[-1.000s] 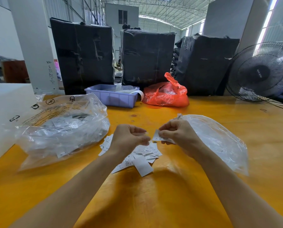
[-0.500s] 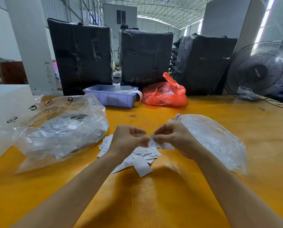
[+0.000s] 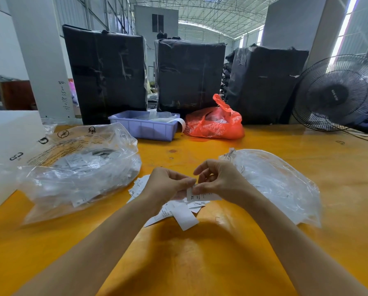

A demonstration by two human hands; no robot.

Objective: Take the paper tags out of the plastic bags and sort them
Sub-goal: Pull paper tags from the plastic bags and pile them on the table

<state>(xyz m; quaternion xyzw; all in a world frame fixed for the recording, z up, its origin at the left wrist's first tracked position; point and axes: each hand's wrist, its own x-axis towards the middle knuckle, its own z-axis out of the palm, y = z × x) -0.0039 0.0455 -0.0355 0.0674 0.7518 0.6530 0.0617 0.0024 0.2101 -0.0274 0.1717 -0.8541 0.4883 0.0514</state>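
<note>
Warehouse hall, arched truss roof (image 3: pixel 200 9) daylit; white pillar (image 3: pixel 40 56); black wrapped bales (image 3: pixel 106 73); fan (image 3: pixel 339 95); yellow table (image 3: pixel 178 263).

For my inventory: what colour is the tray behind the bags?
Light purple tray, seen clearly in the head view.

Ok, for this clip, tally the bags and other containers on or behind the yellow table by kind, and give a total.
Clear plastic bags: 2, the left bag and the right bag
Red plastic bag: 1
Purple bin: 1
Black wrapped bales: 3, left, middle, right
Total: 7
</note>
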